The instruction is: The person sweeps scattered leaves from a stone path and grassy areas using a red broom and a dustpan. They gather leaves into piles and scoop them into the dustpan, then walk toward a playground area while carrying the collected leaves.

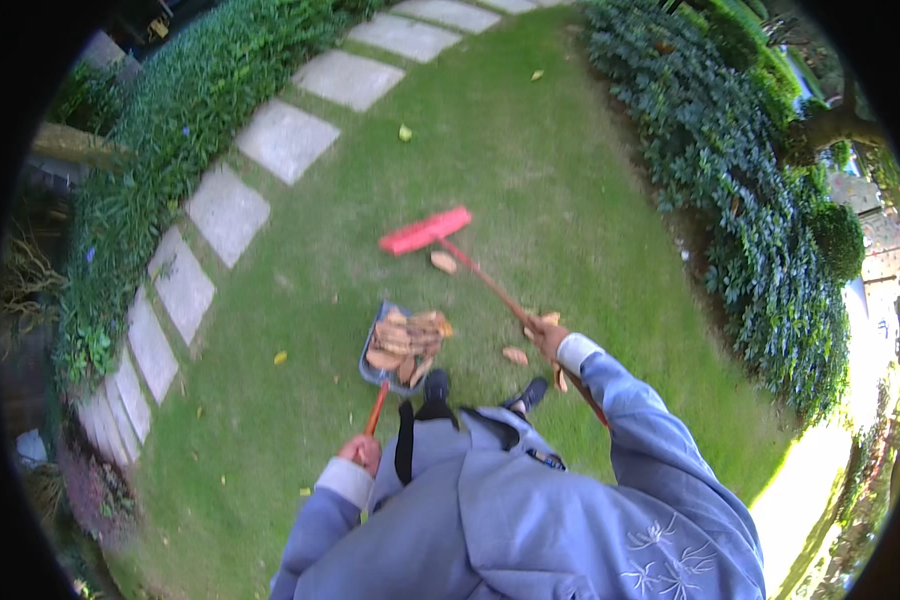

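The broom (490, 283) is held in the right hand (548, 340), whose fingers are wrapped closely around the brown handle. From that grip the handle slants away far and left, ending in a red head (426, 231) that lies crosswise, its left end a little nearer than its right; behind the grip, the handle runs near and right under the sleeve. The left hand (360, 452) is clamped on the orange handle of a grey dustpan (368, 372), which points far and slightly right. A heap of dry brown leaves (410, 335) fills the pan and reaches over its right side.

Underneath is a short green lawn (610, 250), thin and brownish in patches, widening toward the near side. Pale stepping stones (227, 212) curve along its left, with dense green plants (240, 60) beyond them; a leafy shrub bed (730, 190) borders the right, and strong sunlight whitens the ground near right.

One brown leaf (443, 262) lies just on the near side of the broom's head, and others lie near the right hand. Small yellow leaves dot the grass. The person's dark shoes (437, 385) stand just right of the pan.
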A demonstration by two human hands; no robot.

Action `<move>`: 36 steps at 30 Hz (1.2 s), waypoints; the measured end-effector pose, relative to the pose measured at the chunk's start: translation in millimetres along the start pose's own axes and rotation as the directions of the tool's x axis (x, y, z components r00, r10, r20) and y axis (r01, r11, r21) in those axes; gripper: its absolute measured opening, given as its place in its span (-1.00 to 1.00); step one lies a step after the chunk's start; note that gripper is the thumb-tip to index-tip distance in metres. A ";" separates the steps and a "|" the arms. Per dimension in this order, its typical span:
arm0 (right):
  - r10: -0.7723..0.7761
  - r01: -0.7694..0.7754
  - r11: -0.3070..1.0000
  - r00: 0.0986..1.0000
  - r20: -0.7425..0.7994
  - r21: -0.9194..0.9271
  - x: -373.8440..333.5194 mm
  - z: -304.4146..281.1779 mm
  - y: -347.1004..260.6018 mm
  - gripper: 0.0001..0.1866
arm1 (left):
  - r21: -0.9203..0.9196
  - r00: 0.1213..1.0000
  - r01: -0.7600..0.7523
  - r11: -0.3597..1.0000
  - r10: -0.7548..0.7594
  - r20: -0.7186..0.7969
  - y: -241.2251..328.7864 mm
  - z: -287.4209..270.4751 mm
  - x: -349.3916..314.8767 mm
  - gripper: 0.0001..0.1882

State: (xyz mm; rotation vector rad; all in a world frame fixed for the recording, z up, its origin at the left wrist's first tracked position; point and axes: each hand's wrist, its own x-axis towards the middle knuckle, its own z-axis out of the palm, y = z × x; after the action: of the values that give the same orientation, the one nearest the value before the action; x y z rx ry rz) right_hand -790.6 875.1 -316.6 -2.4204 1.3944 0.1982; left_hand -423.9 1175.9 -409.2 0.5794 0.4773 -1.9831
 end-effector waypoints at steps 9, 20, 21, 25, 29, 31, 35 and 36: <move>0.544 -0.530 0.839 0.810 0.218 -0.125 -203.7 13.5 2.1 -0.35 | 0.218 0.911 0.377 0.900 -0.317 -0.265 94.8 -9.9 26.8 -0.66; 0.757 -0.670 -0.229 0.333 0.562 0.706 -320.0 -17.5 -134.5 -0.44 | 0.266 0.683 0.703 0.660 -0.524 -0.508 134.0 87.0 140.0 -0.76; 0.753 -0.599 -0.314 0.315 0.578 0.736 -315.3 -14.6 -132.8 -0.45 | 0.234 0.652 0.728 0.645 -0.543 -0.530 131.4 91.8 149.7 -0.77; 0.596 -0.102 -0.733 0.380 0.707 0.673 -306.8 -7.4 -112.3 -0.46 | 0.250 0.607 0.771 0.585 -0.560 -0.563 120.2 102.7 191.3 -0.76; 0.385 0.316 -0.920 0.608 0.695 0.233 -297.8 -8.0 -109.8 -0.71 | 0.333 0.610 0.771 0.543 -0.477 -0.633 99.0 106.1 210.9 -0.74; 0.261 0.345 -0.938 0.690 0.675 0.010 -288.0 -11.9 -123.2 -0.85 | 0.418 0.693 0.703 0.575 -0.423 -0.584 82.7 109.8 214.6 -0.74; 0.287 0.349 -0.937 0.810 0.511 -0.027 -272.4 -33.7 -165.7 -0.75 | 0.321 0.654 0.709 0.628 -0.415 -0.632 65.9 119.8 228.6 -0.82; 0.303 0.341 -0.940 0.790 0.533 0.029 -273.5 -44.2 -173.6 -0.72 | 0.327 0.662 0.703 0.631 -0.414 -0.625 62.5 120.6 231.1 -0.81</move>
State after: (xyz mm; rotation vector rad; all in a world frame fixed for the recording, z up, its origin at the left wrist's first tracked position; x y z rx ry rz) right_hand -782.6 1161.4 -159.0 0.6988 0.6981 -1.2595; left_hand -486.5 918.6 -451.3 1.4992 0.4289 -2.6287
